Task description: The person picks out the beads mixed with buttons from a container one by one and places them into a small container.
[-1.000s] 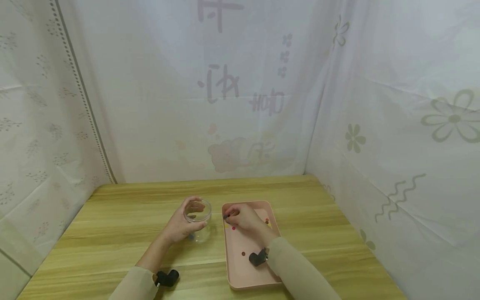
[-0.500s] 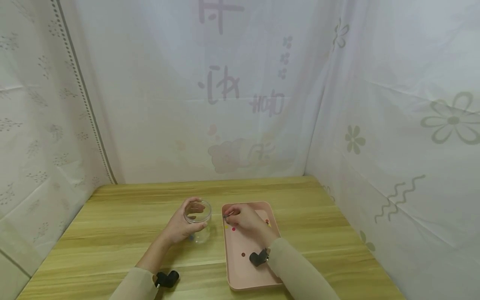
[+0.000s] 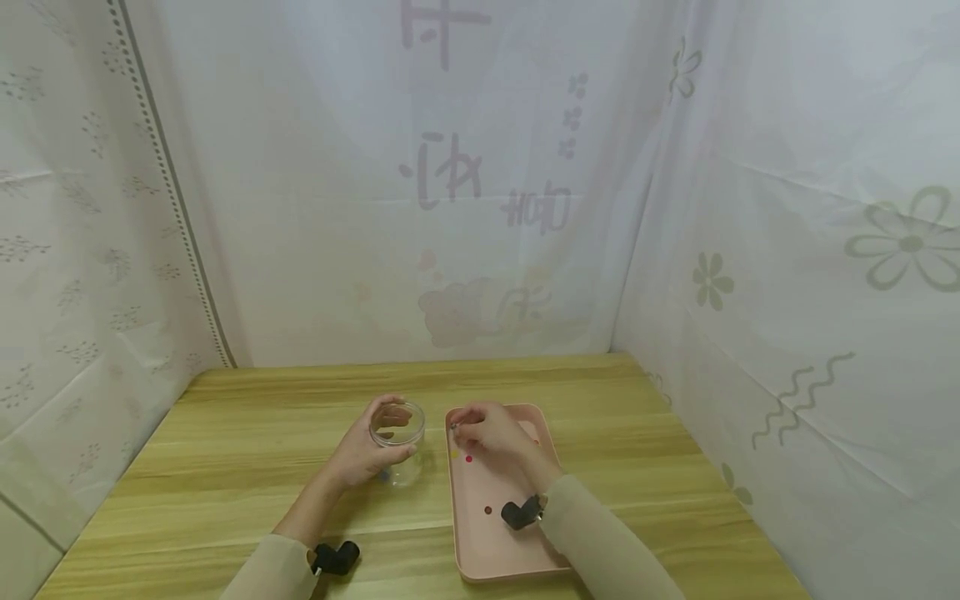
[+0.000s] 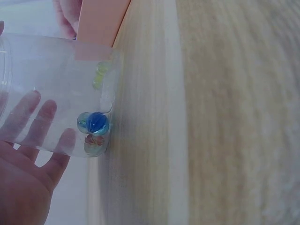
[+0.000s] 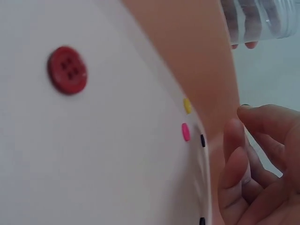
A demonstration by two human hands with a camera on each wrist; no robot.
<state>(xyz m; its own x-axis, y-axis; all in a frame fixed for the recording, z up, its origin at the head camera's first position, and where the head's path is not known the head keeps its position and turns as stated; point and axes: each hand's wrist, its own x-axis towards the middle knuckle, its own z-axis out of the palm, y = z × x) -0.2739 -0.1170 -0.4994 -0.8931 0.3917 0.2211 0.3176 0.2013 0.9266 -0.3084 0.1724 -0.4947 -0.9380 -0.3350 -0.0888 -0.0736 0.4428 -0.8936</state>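
Observation:
My left hand [image 3: 365, 444] grips a clear plastic jar [image 3: 405, 467] from its left side, fingers wrapped behind and thumb across the front. Several glass marbles lie at the jar's bottom in the left wrist view, among them a blue marble [image 4: 97, 123], a yellow-green marble [image 4: 99, 75] and a reddish marble [image 4: 93, 142]. Over the far left corner of a pink tray [image 3: 467, 567], my right hand [image 3: 491, 433] has its fingers curled and pinches a small dark round thing [image 3: 453, 427]; its kind I cannot tell.
Loose buttons lie in the tray: a dark red button [image 5: 68, 70], a pink button [image 5: 185, 131], a yellow button [image 5: 187, 106] and black ones at the edge. The wooden table [image 3: 262, 417] is enclosed by white printed curtains [image 3: 337, 208].
My right hand has lifted slightly at the tray's far left corner, the small dark thing rising with its fingertips. My left hand and the jar stay in place.

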